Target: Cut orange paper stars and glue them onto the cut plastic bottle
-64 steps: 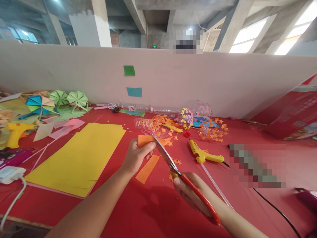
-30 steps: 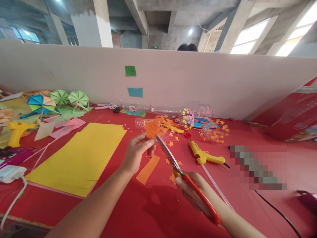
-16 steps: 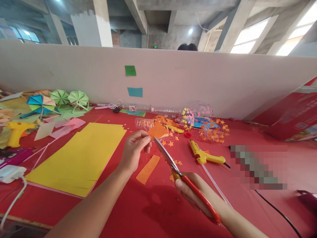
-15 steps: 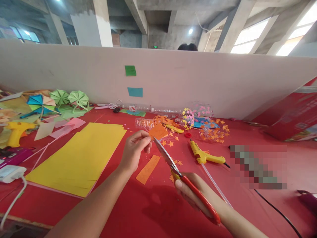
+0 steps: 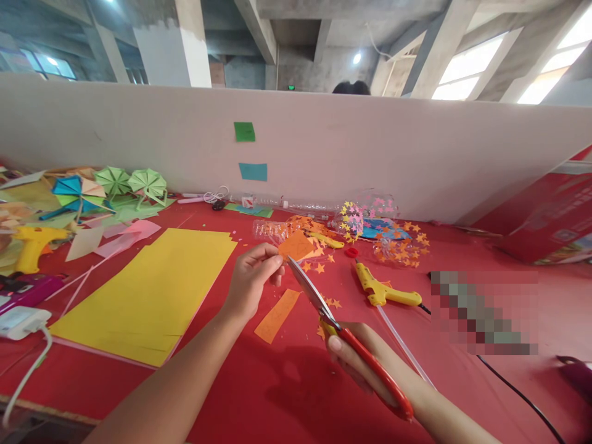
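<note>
My left hand [image 5: 256, 274] pinches a small piece of orange paper [image 5: 297, 245] by its near left corner, above the table. In my right hand [image 5: 354, 354] is a pair of red-handled scissors [image 5: 377, 370], its fingers wrapped round the handles. The blades point up and left, with their tips at the paper's lower edge by my left fingertips; whether they are cutting into it I cannot tell. Below the blades an orange paper strip [image 5: 276, 316] lies on the red table [image 5: 240, 394]. Small orange paper stars [image 5: 320, 268] are scattered behind and beside the scissors.
A yellow glue gun [image 5: 386, 293] lies right of the scissors. Stacked yellow paper [image 5: 148, 296] lies at left, with a second glue gun [image 5: 34, 243] beyond it. Star-covered clear plastic pieces [image 5: 401, 251] and folded paper umbrellas [image 5: 147, 182] stand near the white partition [image 5: 161, 129].
Both hands, the scissors and the orange paper hold almost the same position. The whole view has shifted very slightly.
</note>
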Demonstrator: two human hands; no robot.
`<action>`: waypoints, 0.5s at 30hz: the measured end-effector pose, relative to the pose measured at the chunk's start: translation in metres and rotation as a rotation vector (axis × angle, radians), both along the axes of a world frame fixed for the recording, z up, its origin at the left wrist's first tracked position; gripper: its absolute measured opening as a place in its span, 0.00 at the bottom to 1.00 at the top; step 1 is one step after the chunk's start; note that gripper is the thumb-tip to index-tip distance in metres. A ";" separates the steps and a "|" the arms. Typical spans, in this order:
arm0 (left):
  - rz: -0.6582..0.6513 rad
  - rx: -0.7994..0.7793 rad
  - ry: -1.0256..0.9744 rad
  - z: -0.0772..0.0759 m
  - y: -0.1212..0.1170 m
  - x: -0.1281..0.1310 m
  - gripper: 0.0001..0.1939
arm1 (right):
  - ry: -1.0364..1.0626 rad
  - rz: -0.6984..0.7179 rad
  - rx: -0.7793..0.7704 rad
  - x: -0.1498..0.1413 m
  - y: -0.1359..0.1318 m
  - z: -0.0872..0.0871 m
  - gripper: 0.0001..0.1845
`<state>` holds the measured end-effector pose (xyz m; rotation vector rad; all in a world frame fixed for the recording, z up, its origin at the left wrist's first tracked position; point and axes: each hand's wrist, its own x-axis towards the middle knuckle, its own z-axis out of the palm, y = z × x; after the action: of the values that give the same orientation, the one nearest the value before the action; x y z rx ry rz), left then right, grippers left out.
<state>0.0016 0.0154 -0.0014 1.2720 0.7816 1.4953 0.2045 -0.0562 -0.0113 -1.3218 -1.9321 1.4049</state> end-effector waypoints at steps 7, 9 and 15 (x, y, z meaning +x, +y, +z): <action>0.011 -0.009 0.045 0.001 -0.001 0.000 0.08 | -0.004 -0.045 -0.022 -0.002 -0.002 0.003 0.31; 0.012 -0.011 0.048 0.001 -0.001 0.000 0.08 | 0.000 -0.046 -0.024 -0.003 -0.002 0.004 0.31; 0.007 -0.006 0.051 0.000 0.000 0.000 0.08 | 0.006 -0.046 -0.035 -0.002 -0.001 0.003 0.30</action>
<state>0.0012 0.0155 -0.0010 1.3085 0.8241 1.4692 0.2020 -0.0574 -0.0087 -1.3679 -1.8689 1.4245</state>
